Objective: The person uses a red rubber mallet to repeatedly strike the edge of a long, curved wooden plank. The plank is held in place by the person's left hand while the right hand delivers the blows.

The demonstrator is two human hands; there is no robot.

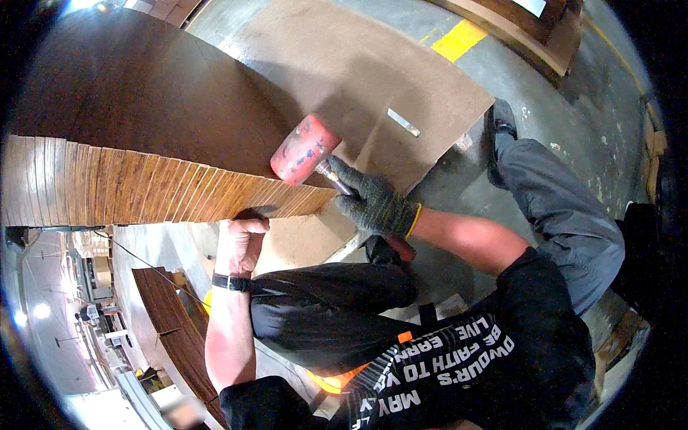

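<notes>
My right hand [373,204], in a dark knit glove with a yellow cuff, grips the metal handle of a red rubber mallet [304,149]. The mallet's head rests against the end face of a stack of brown wooden planks [143,186], close to its right corner. My bare left hand [240,244], with a black watch on the wrist, is curled into a fist and pressed against the lower edge of the same stack, just left of the mallet. I cannot see anything held in that fist.
The stack's dark wood top [129,79] fills the upper left. A brown fibreboard sheet [344,64] lies on the concrete floor with a small metal strip [403,122] on it. My grey trouser leg [559,208] stretches right. A yellow floor mark [459,39] lies beyond.
</notes>
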